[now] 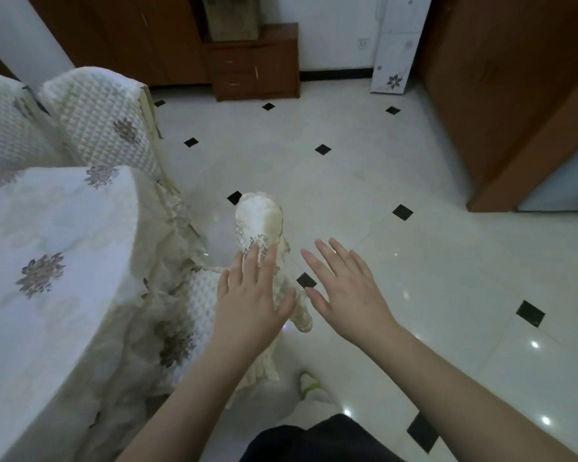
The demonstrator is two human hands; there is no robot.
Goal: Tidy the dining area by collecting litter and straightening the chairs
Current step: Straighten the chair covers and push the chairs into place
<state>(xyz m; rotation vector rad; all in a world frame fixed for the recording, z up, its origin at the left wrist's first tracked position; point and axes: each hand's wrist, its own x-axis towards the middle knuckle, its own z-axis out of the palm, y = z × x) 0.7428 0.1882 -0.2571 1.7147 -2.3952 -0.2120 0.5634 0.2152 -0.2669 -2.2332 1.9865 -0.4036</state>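
A chair with a cream quilted cover [259, 218] stands close below me, its back seen end-on beside the dining table [47, 228]. My left hand [252, 295] is spread flat with straight fingers over the top of the chair's back, the fingertips touching the cover. My right hand [346, 290] hovers open above the floor just right of the chair, touching nothing. Two more covered chairs [104, 118] stand at the table's far side.
The table carries a white flowered cloth with a lace hem. A brown low cabinet [257, 65] and wardrobes line the back wall; a wooden door or cabinet [514, 105] is on the right. The white tiled floor [397, 181] lies open between them. My foot [309, 383] shows below.
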